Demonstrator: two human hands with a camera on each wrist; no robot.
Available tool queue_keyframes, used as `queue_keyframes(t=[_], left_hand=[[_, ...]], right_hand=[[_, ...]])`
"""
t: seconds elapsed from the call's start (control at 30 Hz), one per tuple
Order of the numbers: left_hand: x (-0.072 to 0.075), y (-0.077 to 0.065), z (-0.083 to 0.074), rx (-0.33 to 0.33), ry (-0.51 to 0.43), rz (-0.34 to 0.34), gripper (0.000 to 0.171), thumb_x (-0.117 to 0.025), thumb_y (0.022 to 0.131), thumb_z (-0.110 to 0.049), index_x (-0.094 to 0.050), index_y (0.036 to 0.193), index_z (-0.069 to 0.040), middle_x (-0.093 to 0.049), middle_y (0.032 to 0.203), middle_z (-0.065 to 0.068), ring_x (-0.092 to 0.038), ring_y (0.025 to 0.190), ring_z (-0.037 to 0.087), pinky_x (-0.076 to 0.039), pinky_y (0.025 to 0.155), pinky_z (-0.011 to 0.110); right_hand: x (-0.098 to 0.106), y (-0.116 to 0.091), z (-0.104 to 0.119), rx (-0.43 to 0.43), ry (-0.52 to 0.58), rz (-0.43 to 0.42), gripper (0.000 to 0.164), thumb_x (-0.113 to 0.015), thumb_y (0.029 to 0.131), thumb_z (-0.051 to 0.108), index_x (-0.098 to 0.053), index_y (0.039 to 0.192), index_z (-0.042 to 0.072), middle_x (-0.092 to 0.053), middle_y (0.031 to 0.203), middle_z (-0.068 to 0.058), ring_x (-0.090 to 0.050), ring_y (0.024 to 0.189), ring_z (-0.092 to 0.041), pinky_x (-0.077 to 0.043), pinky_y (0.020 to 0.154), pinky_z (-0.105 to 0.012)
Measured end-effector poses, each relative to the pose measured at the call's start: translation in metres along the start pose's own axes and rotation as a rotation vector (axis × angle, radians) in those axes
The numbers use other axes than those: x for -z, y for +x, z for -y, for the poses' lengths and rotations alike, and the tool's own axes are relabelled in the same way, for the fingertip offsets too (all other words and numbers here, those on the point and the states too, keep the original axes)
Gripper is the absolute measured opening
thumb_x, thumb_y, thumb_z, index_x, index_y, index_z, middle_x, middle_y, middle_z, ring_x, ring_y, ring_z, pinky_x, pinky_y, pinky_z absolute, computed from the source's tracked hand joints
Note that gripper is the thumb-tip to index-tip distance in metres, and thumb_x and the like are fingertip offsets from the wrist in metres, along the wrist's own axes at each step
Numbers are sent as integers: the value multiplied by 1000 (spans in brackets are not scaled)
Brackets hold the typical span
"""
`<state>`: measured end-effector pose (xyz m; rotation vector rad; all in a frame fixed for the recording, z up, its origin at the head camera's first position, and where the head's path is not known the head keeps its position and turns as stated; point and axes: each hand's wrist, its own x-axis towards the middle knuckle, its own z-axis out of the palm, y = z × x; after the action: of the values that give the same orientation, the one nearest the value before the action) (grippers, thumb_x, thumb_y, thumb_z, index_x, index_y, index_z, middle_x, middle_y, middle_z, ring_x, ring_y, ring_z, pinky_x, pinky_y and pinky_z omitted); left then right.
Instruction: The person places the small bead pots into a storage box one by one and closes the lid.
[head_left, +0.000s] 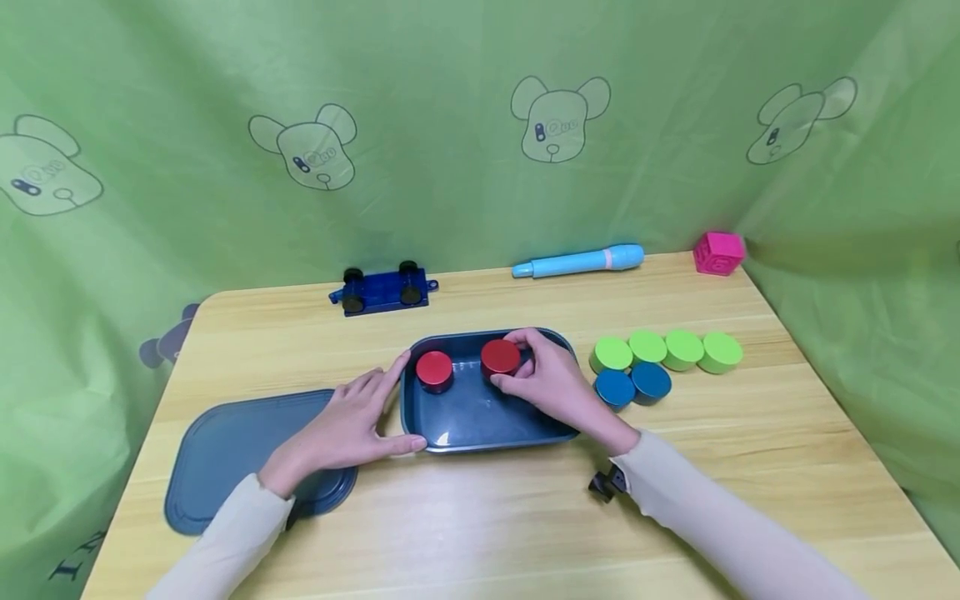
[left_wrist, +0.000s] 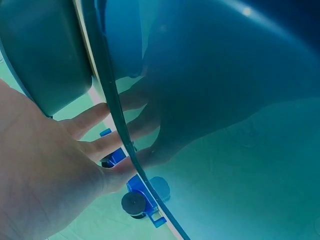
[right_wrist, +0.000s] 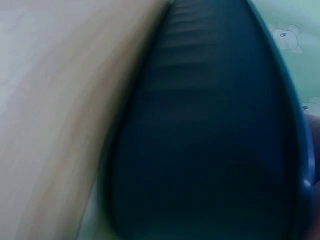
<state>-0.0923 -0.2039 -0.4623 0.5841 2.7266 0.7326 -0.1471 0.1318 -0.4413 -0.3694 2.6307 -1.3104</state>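
Observation:
A dark blue rectangular box lies on the table, open side up. My left hand rests against its left side, thumb at the near corner and the other fingers stretched toward the far corner. Inside the box, at left, stands a red round block. My right hand reaches over the right side and pinches a second red round block between thumb and fingers. In the left wrist view the left hand has its fingers spread beside the box wall. The box fills most of the blurred right wrist view.
The box's flat lid lies at left, partly under the left forearm. Several green round blocks and two blue ones stand at right. Along the back are a blue wheeled toy base, a light-blue toy microphone and a pink cube.

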Motion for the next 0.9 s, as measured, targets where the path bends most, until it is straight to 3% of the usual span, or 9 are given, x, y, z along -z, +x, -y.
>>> queue_keyframes(t=[0.2,0.5,0.73,0.9], left_hand=[[0,1,-2,-3,-9,9,120,-69,91,-81,3,177,-38,-30,175,22,-25,159,53,-19,121,78],[1,1,-1,-2,11,12,121,-68,90,-82,4,177,-37,-29,175,23,-26,158,53,-20,121,78],[1,0,0,-3,4,7,120,-68,91,-82,4,177,-37,-30,175,22,-26,159,53,-19,121,78],[0,0,0,-1,5,6,121,-67,91,-82,4,176,-38,-30,175,23,-25,159,53,-19,121,78]], right_hand=[[-12,6,3,-1,-59,18,59,-92,92,22,-60,140,7,-69,93,-5,-66,73,-20,-57,66,-33],[-30,11,11,26,-141,39,58,-91,91,15,-63,140,4,-70,109,-8,-66,74,-13,-58,72,-31],[-36,13,11,13,-117,51,60,-89,92,14,-61,143,3,-70,110,-9,-69,75,-12,-60,74,-31],[-36,13,12,-9,-76,50,61,-89,93,12,-58,144,1,-69,125,-14,-72,82,-12,-62,77,-31]])
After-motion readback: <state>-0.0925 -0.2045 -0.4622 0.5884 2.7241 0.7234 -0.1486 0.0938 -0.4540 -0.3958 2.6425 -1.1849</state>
